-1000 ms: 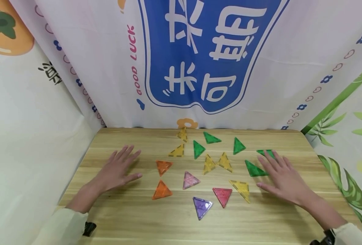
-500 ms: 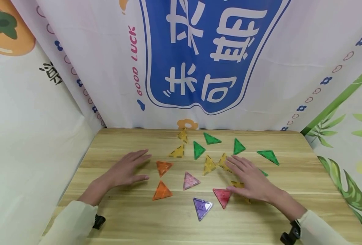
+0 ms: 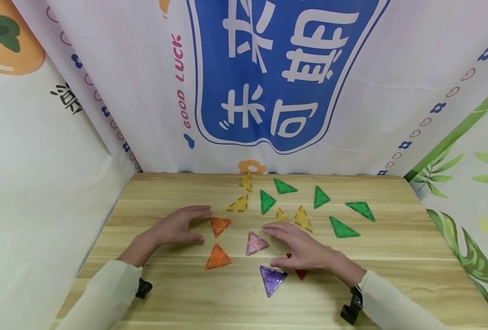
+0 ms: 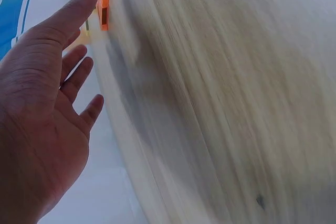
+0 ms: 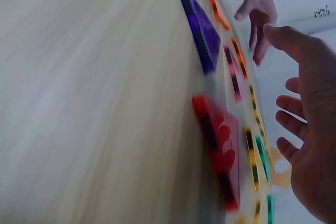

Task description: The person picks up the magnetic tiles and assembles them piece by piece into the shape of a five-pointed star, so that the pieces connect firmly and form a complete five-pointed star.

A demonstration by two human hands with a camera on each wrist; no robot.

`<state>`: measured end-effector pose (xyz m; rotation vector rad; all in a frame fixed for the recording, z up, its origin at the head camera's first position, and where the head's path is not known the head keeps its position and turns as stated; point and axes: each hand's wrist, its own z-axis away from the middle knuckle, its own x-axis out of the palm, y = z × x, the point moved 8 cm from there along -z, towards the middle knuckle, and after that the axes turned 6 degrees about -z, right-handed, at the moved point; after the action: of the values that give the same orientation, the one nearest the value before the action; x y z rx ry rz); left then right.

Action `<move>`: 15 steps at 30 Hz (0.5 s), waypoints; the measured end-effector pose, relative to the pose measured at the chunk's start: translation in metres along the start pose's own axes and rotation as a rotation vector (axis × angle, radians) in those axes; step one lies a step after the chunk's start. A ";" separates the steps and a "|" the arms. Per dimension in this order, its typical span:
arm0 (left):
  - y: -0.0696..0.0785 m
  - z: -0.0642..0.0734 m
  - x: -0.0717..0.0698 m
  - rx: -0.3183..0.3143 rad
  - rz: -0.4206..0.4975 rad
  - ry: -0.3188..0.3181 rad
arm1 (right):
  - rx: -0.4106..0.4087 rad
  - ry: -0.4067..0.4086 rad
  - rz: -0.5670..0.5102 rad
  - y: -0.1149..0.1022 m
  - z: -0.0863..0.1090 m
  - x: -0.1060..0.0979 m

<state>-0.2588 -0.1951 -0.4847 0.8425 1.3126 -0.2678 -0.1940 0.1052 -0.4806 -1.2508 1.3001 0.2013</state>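
My left hand point(image 3: 180, 227) hovers just left of two orange triangle tiles, the upper one point(image 3: 220, 225) close to its fingertips and the lower one point(image 3: 218, 257) nearer me. Its fingers are loosely bent with nothing between them. Over the middle of the table, my right hand point(image 3: 302, 247) spans the space beside a pink triangle tile point(image 3: 256, 243), fingers and thumb apart and holding nothing. Below its thumb lies a purple triangle tile point(image 3: 272, 279). A red triangle tile point(image 5: 223, 150) sits under this hand, partly covered in the head view.
Several green triangle tiles point(image 3: 345, 227) lie at the back and right of the wooden table point(image 3: 178, 302). Yellow triangle tiles point(image 3: 238, 203) are scattered toward the back middle, one partly behind the right hand. A printed curtain point(image 3: 157, 114) hangs along the back edge.
My right hand has swept left from the green tiles at the right to beside the pink tile. My left hand has shifted right, up to the orange tiles.
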 end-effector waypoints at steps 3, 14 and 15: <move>0.000 -0.006 0.003 -0.006 0.026 -0.020 | -0.042 -0.020 -0.057 -0.006 -0.015 0.012; 0.002 -0.018 0.009 0.006 0.046 -0.044 | -0.153 -0.080 -0.058 -0.027 -0.059 0.048; 0.003 -0.019 0.009 0.015 0.049 -0.040 | -0.156 -0.088 -0.058 -0.029 -0.061 0.050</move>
<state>-0.2688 -0.1777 -0.4924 0.8762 1.2522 -0.2547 -0.1926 0.0212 -0.4899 -1.3946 1.1884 0.3180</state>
